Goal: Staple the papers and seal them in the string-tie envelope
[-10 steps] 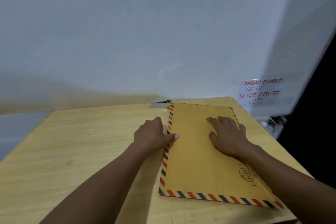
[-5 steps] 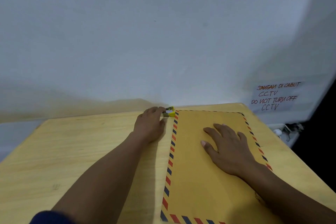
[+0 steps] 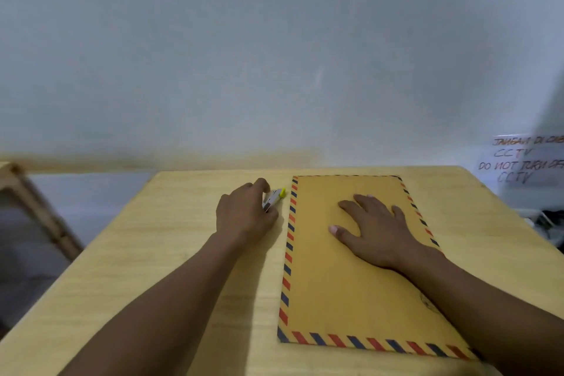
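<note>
Reading from the left, a pale wooden frame [image 3: 39, 217] stands beyond the edge of the worktop [image 3: 146, 268], too blurred to identify further. The worktop is light, straw-coloured wood and meets a plain white wall [image 3: 274, 55] at its far edge. The left forearm reaches across the middle of the worktop. The left hand [image 3: 244, 217] lies knuckles up with its fingers curled and clamped on a small stapler [image 3: 274, 197]. The stapler's metal body and yellow tip project from between thumb and forefinger, pointing toward the far right. It sits low over the wood, just beside the far left corner of the envelope [image 3: 351, 290], but whether it touches the worktop cannot be told. The envelope is brown with a red-and-blue striped border and lies flat on the right half of the worktop, its long sides running away from the viewer. The right hand [image 3: 375, 229] rests palm down on the far half of the envelope, fingers straight and spread apart, thumb out to the left. A faint printed mark shows beside the right forearm. On the wall at the far right hangs a handwritten notice [image 3: 522, 162], cropped and blurred, reading in part "DO NOT TURN" and "CCTV". Below it lie dark cables [image 3: 549, 223].
</note>
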Motion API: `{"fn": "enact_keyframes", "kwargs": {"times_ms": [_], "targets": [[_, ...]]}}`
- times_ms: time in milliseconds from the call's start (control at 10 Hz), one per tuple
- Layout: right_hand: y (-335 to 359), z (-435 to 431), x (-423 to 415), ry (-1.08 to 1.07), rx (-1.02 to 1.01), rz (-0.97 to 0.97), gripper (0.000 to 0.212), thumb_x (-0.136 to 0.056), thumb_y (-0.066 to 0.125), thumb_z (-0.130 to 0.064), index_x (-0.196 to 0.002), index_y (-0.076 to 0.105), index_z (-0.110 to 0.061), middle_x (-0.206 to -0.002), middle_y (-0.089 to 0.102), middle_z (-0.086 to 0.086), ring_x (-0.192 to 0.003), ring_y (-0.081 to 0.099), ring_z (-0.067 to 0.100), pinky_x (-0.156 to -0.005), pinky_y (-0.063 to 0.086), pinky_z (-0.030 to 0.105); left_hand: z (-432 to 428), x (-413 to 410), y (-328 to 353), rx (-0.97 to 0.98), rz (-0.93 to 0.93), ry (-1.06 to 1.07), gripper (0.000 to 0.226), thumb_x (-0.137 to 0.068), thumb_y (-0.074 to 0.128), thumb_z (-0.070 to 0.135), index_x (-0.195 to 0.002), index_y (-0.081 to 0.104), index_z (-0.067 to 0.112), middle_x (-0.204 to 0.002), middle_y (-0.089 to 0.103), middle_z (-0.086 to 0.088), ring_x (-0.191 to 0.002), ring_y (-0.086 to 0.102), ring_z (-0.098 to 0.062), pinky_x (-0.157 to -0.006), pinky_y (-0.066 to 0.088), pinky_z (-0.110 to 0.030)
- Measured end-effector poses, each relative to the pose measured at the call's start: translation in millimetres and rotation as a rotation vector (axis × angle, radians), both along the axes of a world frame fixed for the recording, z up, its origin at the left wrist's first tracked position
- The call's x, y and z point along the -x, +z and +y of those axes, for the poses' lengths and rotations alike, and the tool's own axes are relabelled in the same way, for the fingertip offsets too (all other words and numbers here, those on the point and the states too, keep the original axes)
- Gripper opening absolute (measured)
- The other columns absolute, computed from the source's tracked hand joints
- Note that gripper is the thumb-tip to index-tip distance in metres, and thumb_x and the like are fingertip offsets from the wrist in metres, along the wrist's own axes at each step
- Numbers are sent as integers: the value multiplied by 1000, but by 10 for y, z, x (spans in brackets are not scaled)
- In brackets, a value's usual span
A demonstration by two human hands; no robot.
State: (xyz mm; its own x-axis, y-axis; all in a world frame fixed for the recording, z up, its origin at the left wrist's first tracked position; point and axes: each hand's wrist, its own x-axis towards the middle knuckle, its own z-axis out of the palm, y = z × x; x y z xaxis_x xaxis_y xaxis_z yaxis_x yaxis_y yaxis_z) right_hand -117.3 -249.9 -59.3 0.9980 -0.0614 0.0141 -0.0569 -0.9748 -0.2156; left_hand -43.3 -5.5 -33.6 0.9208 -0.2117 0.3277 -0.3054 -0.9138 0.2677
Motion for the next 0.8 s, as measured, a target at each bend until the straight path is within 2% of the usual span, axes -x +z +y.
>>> {"fn": "enact_keyframes", "kwargs": {"times_ms": [200, 400, 600, 700, 800], "targets": [[-11, 284, -222, 20, 32, 17, 70, -90, 22, -74, -152, 22, -42, -166, 11, -5, -154, 2, 21, -118, 4, 61, 334, 286, -102, 65, 13, 95, 35, -87, 59, 36, -120, 53, 27, -100, 63, 5, -89, 60, -19, -72, 52, -35], [-29, 334, -350, -11, 62, 17, 72, -89, 17, -77, -153, 20, -44, -167, 10, -6, -154, 3, 22, -118, 6, 63, 318, 325, -168, 84, -7, 103, 38, -88, 59, 39, -122, 52, 26, -106, 63, 3, -92, 59, -20, -66, 46, -31], [22, 315, -348, -5, 37, 58, 75, -88, 19, -78, -154, 19, -42, -167, 9, -6, -154, 3, 23, -118, 7, 62, 361, 271, -151, 68, 17, 75, 45, -87, 58, 48, -123, 49, 23, -104, 64, 1, -90, 60, -21, -67, 49, -32], [119, 308, -295, -21, -11, 48, 76, -88, 24, -78, -154, 20, -40, -167, 11, -5, -154, 3, 23, -118, 5, 62, 374, 270, -35, 48, 64, 54, 55, -88, 57, 55, -131, 45, 22, -115, 61, -1, -99, 61, -23, -72, 49, -34], [390, 291, -217, 27, -37, 19, 73, -90, 38, -70, -153, 26, -35, -164, 20, -3, -152, 12, 22, -116, 14, 60, 385, 250, 154, 1, 86, 55, 58, -91, 55, 56, -137, 42, 24, -132, 54, -1, -112, 59, -24, -79, 48, -36]]}}
